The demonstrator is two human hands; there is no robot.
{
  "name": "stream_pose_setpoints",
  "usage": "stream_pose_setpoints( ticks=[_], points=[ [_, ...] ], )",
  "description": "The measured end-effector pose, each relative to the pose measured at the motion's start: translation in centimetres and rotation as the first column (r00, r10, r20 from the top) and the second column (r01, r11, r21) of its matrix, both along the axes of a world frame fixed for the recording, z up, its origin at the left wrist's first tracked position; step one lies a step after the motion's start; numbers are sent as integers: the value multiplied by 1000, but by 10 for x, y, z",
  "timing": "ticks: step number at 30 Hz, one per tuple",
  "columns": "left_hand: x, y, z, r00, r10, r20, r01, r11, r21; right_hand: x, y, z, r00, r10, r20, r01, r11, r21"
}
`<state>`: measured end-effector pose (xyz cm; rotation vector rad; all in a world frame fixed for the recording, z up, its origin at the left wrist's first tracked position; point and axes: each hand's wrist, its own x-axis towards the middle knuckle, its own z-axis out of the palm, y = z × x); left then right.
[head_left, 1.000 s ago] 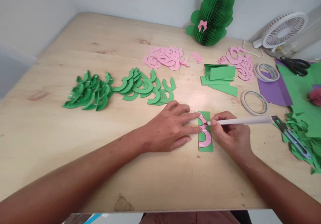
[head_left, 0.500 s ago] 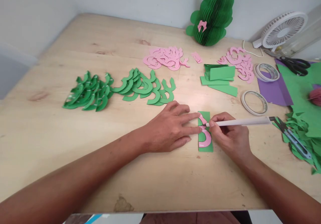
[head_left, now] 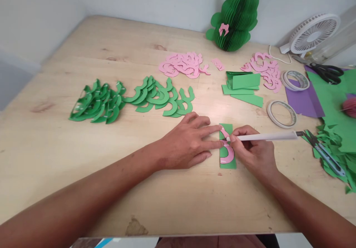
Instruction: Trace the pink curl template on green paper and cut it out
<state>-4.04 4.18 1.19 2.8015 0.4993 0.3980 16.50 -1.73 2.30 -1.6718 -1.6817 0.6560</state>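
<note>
A green paper strip (head_left: 223, 151) lies upright on the table in front of me, with a curved pink paper template (head_left: 229, 154) on top of it. My left hand (head_left: 191, 141) is spread flat, two fingertips pressing the template's left edge onto the strip. My right hand (head_left: 254, 148) grips a white pen (head_left: 267, 136), held nearly level. Its dark tip touches the template's notch between the two curves, close to my left fingertips. The fingers partly cover the upper curve.
Cut green wavy pieces (head_left: 161, 96) and folded green pieces (head_left: 97, 103) lie left. Pink cutouts (head_left: 182, 64), green strips (head_left: 246, 81), tape rolls (head_left: 282, 124), scissors (head_left: 328, 72) and a craft knife (head_left: 328, 157) lie beyond. A green honeycomb paper figure (head_left: 239, 18) and a fan (head_left: 314, 35) stand at the back.
The pen and my right hand have shifted slightly left, the tip moving further into the template's notch. My left hand stays in place on the template.
</note>
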Motion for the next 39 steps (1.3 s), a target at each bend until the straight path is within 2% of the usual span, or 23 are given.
stream_pose_setpoints(
  ticks=[14, 27, 33, 39],
  points=[
    [2, -3, 1, 999, 37, -12, -37, 999, 9, 0, -2, -2, 999, 25, -42, -25, 1000, -6],
    [1, 0, 1, 1000, 1, -17, -1, 1000, 6, 1, -2, -5, 992, 56, -117, -58, 998, -13],
    [2, -2, 1, 1000, 25, -18, -25, 1000, 5, 3, 2, 4, 983, -89, -164, 81, 995, -51],
    [2, -2, 0, 1000, 14, -14, -13, 1000, 7, 4, 6, 8, 980, -154, -127, 148, 987, -59]
  ],
)
